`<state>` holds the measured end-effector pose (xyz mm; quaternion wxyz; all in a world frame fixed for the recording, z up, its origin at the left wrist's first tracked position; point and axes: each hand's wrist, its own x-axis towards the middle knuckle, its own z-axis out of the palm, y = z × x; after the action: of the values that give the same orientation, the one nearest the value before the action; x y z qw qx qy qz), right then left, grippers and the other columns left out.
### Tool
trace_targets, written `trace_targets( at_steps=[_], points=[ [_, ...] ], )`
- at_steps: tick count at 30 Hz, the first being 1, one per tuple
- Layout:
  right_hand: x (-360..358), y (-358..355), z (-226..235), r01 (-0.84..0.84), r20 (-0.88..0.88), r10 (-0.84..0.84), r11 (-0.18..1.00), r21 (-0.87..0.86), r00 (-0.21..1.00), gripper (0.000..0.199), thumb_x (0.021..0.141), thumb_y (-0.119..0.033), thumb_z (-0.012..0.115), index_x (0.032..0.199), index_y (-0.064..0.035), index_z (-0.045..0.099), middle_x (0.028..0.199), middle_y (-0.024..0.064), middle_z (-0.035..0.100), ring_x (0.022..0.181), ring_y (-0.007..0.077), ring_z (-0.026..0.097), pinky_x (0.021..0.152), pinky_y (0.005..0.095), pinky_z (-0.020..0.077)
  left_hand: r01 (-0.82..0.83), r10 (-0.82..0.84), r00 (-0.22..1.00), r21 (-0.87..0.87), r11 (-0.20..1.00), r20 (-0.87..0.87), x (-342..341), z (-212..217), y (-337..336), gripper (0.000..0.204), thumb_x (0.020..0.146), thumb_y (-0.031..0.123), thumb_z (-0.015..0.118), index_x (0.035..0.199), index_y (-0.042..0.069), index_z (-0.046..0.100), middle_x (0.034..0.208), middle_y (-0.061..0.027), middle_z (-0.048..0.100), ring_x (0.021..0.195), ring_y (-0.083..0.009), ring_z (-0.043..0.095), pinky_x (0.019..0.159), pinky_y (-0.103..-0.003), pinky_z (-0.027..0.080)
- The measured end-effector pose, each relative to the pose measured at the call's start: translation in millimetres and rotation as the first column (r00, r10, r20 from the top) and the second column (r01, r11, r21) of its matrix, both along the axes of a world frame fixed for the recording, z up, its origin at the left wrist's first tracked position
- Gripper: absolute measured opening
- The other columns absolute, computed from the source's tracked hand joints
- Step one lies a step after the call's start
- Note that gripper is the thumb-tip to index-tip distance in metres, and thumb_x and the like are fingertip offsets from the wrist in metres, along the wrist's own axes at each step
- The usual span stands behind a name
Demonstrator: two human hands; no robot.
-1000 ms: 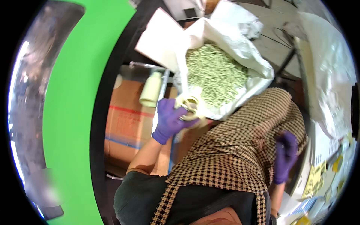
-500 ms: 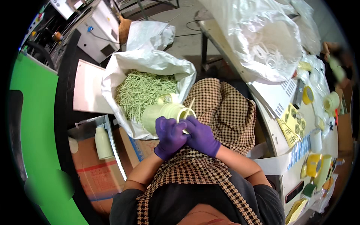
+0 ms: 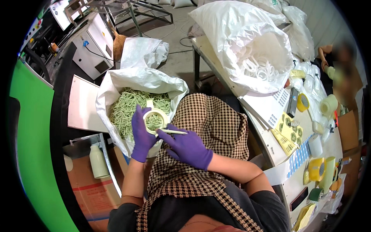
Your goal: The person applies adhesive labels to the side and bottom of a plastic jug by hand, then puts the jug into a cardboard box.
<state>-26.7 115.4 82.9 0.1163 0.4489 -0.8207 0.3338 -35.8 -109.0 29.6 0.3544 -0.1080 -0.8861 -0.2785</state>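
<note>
My left hand point(image 3: 141, 133), in a purple glove, is closed round the side of a pale green plastic jug point(image 3: 165, 117). The jug's round mouth faces up toward me, and its handle point(image 3: 150, 103) points away from me. Across its near rim lies a thin pale stick-like tool point(image 3: 177, 132), held in my gloved right hand point(image 3: 190, 150); whether it has a blade cannot be seen. Under the jug stands an open white woven sack point(image 3: 103, 101), filled with short pale green plastic strips point(image 3: 125, 110).
At right, a table point(image 3: 276, 149) carries a large white bag point(image 3: 216, 19) of white rings, tape rolls point(image 3: 317, 169), sticker sheets point(image 3: 290, 129) and a phone point(image 3: 298, 198). A pale green bottle point(image 3: 99, 162) stands in a cardboard box point(image 3: 92, 197) at left. Another person point(image 3: 326, 58) sits far right.
The jug has turned from lying sideways to mouth-up. My left hand has moved left and up along its side; my right hand has come away slightly, with the tool now lying nearly level across the rim.
</note>
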Motion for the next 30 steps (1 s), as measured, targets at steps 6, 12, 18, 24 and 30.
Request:
trace_targets(
  at_steps=[6, 12, 18, 24, 30],
  points=[
    [-68.5, -23.9, 64.3, 0.085, -0.246, -0.192, 0.919, -0.386, 0.95, 0.03, 0.087, -0.025, 0.077, 0.108, -0.007, 0.068, 0.101, 0.0147, 0.067, 0.081, 0.0313, 0.067, 0.07, 0.039, 0.0544, -0.055, 0.05, 0.993, 0.038, 0.998, 0.109, 4.9, 4.3, -22.0, 0.133, 0.064, 0.034, 0.095, 0.163, -0.002, 0.013, 0.123, -0.015, 0.065, 0.109, -0.0342, 0.062, 0.097, -0.048, 0.048],
    [-117.9, -40.9, 7.9, -0.214, 0.018, 0.217, 0.937, 0.276, 0.976, 0.041, 0.085, -0.019, 0.077, 0.125, -0.014, 0.07, 0.104, 0.0091, 0.071, 0.092, 0.0282, 0.071, 0.076, 0.0414, 0.0573, -0.099, 0.064, 0.948, 0.1, 0.99, 0.311, 61.4, -23.1, -23.4, 0.13, 0.064, 0.034, 0.092, 0.162, -0.004, 0.015, 0.126, -0.018, 0.063, 0.115, -0.0348, 0.058, 0.103, -0.047, 0.043],
    [-161.6, 108.3, 42.7, 0.411, -0.029, -0.482, 0.776, -0.478, 0.876, 0.017, 0.087, -0.011, 0.078, 0.103, -0.0087, 0.075, 0.09, 0.006, 0.07, 0.078, 0.017, 0.069, 0.069, 0.0314, 0.055, -0.131, 0.041, 0.953, 0.285, 0.95, 0.301, 86.6, -28.5, -17.1, 0.134, 0.061, 0.026, 0.094, 0.161, -0.006, 0.01, 0.126, -0.0178, 0.063, 0.115, -0.0351, 0.06, 0.104, -0.046, 0.046],
    [-281.4, 282.8, 9.9, 0.861, -0.207, -0.843, 0.508, -0.001, 0.497, 0.032, 0.085, -0.031, 0.081, 0.113, -0.0163, 0.079, 0.108, 0.0101, 0.065, 0.098, 0.0297, 0.064, 0.087, 0.0408, 0.0523, 0.018, -0.035, 0.989, 0.117, 0.993, 0.146, 64.4, -5.4, 5.2, 0.123, 0.063, 0.031, 0.095, 0.153, -0.015, 0.026, 0.123, -0.0182, 0.064, 0.114, -0.0376, 0.059, 0.104, -0.049, 0.043],
    [-301.8, 284.8, 4.9, 0.85, -0.425, -0.768, 0.527, 0.009, 0.48, 0.012, 0.082, -0.025, 0.08, 0.087, -0.0142, 0.079, 0.11, 0.0123, 0.065, 0.103, 0.0344, 0.061, 0.09, 0.0456, 0.0496, 0.047, -0.056, 0.981, 0.05, 0.998, 0.187, 61.4, 1.8, 4.5, 0.123, 0.067, 0.04, 0.094, 0.154, -0.01, 0.025, 0.126, -0.0186, 0.063, 0.118, -0.0397, 0.057, 0.113, -0.053, 0.035]
  ],
)
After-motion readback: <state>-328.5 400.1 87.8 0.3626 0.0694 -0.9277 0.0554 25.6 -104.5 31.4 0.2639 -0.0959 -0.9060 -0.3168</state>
